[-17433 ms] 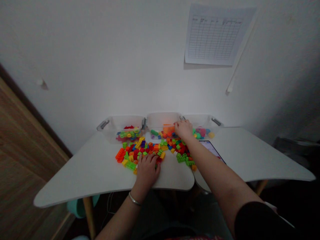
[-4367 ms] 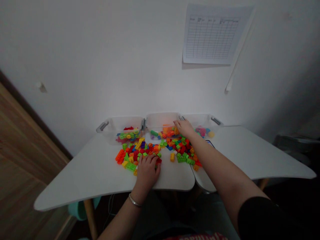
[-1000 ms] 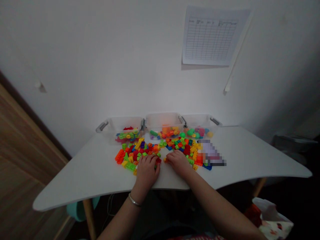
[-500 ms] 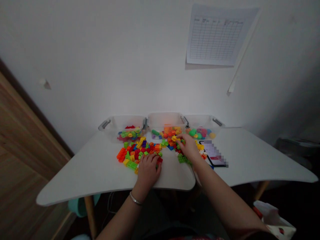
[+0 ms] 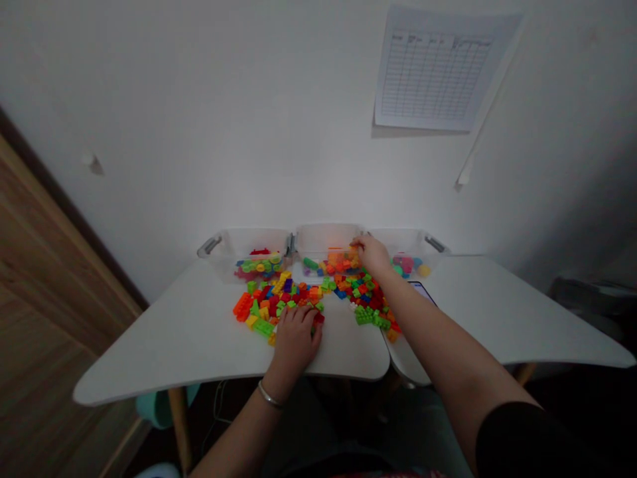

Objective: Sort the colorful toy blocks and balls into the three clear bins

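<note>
The right hand reaches to the near rim of the middle bin, its fingers drawn together at the tips by the orange bricks; whether they pinch one is too small to tell. The left hand rests close to the front edge of the left table, fingers close together and curled down on the right side of the left pile. The right pile lies just beside it, with only a narrow bare gap between. Wide bare surface lies left of the left pile and across the right table. Half a second earlier the right hand was low over the right pile; now it is up at the bin, its forearm covering most of the phone. The left hand has stayed put.
</note>
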Tool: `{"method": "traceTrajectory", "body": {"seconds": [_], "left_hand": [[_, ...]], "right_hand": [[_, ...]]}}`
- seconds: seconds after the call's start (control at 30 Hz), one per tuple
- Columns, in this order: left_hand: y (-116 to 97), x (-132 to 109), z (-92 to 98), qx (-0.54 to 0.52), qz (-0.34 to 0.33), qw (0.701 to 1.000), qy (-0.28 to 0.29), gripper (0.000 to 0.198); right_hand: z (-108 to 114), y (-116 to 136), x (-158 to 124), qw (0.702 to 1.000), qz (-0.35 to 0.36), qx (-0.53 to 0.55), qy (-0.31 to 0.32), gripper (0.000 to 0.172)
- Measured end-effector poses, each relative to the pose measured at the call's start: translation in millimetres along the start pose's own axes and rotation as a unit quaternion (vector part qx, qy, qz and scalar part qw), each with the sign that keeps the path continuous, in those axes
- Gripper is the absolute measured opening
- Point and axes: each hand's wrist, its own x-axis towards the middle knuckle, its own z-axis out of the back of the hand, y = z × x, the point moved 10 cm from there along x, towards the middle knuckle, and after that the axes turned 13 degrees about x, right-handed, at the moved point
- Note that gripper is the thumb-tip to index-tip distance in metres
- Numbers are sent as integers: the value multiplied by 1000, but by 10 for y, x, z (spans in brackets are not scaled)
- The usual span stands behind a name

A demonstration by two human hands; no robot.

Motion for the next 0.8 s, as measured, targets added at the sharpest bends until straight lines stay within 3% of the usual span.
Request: {"method": "traceTrajectory", "body": {"seconds": [0.3,0.43,0.5,0.6,0.73,0.8], "left_hand": [[0,-8,1,4,-1,1000,-6,27],[2,-3,3,5,-2,1000,-5,28],[-1,2,3,5,-2,1000,-2,27],[1,6,-2,4,2,1000,6,27],[7,6,2,2,5,1000,2,26],[3,4,7,3,2,1000,-4,26]], "right_hand": [[-97,190,-106,991,20,-118,60,37],[-94,111,-56,995,-5,-84,57,38],[-89,54,-27,998,-10,-31,45,36],[-36,99,-82,998,41,42,-4,29],[91,260,-453,983,108,83,-120,30],[17,358,-692,980,129,89,-125,29]]}}
